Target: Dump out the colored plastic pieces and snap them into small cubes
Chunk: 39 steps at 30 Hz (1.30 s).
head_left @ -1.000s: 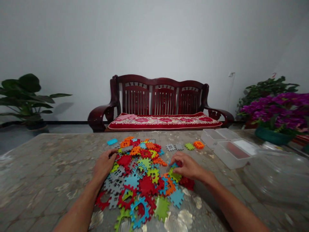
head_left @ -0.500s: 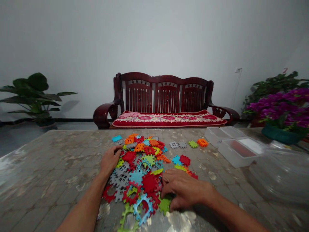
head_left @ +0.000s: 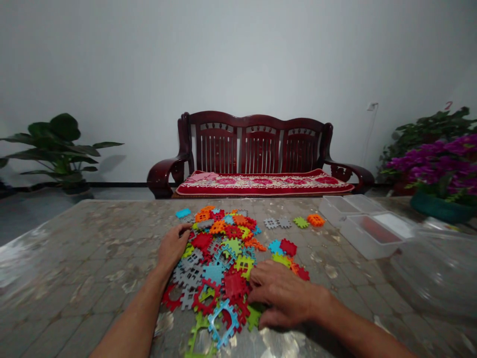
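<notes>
Red, orange, lime, blue and grey toothed pieces lie heaped on the table. A lime window piece, edge-on half a second ago, now shows its face. The left hand touches the heap's far-left edge; the right hand curls at its near right. Whether either's fingers grip, I cannot tell. Translucent boxes stand rightward.

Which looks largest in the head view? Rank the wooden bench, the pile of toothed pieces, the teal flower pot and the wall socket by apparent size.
1. wooden bench, the widest by far
2. pile of toothed pieces, taller but much narrower
3. teal flower pot
4. wall socket
</notes>
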{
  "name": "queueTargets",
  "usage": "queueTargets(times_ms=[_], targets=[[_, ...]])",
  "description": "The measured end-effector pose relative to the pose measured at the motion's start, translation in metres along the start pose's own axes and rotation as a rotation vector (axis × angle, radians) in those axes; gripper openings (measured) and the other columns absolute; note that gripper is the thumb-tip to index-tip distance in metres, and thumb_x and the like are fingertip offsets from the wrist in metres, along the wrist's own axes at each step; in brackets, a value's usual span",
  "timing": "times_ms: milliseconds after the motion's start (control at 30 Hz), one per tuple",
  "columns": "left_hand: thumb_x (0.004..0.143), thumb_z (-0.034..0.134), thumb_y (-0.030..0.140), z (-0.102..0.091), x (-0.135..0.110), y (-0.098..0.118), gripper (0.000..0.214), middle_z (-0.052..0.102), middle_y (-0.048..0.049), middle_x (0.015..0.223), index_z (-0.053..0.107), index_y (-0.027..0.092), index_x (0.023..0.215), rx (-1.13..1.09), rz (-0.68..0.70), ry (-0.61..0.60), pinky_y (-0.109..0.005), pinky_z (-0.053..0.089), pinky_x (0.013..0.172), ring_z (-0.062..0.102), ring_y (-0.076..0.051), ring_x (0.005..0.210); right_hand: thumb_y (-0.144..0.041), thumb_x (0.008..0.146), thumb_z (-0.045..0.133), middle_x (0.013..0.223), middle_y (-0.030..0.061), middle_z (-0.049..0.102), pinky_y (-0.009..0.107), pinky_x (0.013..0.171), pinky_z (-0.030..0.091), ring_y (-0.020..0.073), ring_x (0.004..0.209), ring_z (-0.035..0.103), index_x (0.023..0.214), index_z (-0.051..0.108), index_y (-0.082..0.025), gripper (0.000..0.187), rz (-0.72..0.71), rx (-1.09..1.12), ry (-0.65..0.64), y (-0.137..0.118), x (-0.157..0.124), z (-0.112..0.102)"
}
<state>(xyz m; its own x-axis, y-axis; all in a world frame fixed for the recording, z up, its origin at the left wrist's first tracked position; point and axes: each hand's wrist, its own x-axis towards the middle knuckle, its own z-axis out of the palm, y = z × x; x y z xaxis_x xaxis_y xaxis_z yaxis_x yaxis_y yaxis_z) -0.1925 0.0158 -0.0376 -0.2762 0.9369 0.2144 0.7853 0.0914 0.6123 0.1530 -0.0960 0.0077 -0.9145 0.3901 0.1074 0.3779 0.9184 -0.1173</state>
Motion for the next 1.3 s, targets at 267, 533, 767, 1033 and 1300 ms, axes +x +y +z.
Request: queueTargets(times_ms=[267,533,767,1033,1300], targets=[[0.093,0.048,0.028,0.002,0.001,-0.003,0.038,0.076,-0.0097,0.12,0.073,0.018,0.12,0.023,0.006,-0.01,-0.038,0.051,0.099,0.069,-0.025,0.109,-0.043,0.1,0.055,0.084,0.0017,0.06,0.033,0.07,0.028,0.0166,0.08,0.047,0.072,0.059,-0.02,0.036,-0.026,-0.151,0.088,-0.007,0.01,0.018],[0.092,0.049,0.028,0.003,0.001,-0.004,0.035,0.077,-0.0067,0.116,0.075,0.021,0.114,0.02,0.024,0.021,-0.035,0.052,0.098,0.07,-0.023,0.106,-0.066,0.092,0.059,0.096,0.004,0.063,0.034,0.078,0.035,0.0205,0.092,0.052,0.09,0.064,-0.021,0.045,0.115,-0.142,0.041,-0.01,0.008,0.01],[0.092,0.048,0.029,0.004,0.002,-0.005,0.037,0.077,-0.0077,0.117,0.074,0.02,0.117,0.0,0.018,0.005,-0.037,0.052,0.1,0.07,-0.024,0.107,-0.055,0.099,0.056,0.081,0.0021,0.06,0.033,0.07,0.033,0.0179,0.079,0.047,0.081,0.061,-0.02,0.04,0.013,-0.285,0.149,-0.013,0.016,0.033],[0.091,0.049,0.029,0.002,0.002,-0.005,0.038,0.077,-0.008,0.116,0.074,0.02,0.117,0.001,0.007,-0.003,-0.038,0.053,0.096,0.071,-0.025,0.105,-0.063,0.096,0.055,0.091,0.0027,0.062,0.035,0.075,0.034,0.0189,0.085,0.05,0.088,0.059,-0.022,0.042,0.084,-0.227,0.146,-0.014,0.014,0.022],[0.092,0.05,0.029,0.003,0.002,-0.003,0.035,0.078,-0.0072,0.115,0.075,0.021,0.116,-0.014,-0.009,0.003,-0.038,0.053,0.097,0.071,-0.025,0.105,-0.062,0.094,0.06,0.091,0.0037,0.064,0.035,0.075,0.037,0.0198,0.087,0.054,0.092,0.062,-0.02,0.042,0.102,-0.297,0.126,-0.014,0.017,0.028]])
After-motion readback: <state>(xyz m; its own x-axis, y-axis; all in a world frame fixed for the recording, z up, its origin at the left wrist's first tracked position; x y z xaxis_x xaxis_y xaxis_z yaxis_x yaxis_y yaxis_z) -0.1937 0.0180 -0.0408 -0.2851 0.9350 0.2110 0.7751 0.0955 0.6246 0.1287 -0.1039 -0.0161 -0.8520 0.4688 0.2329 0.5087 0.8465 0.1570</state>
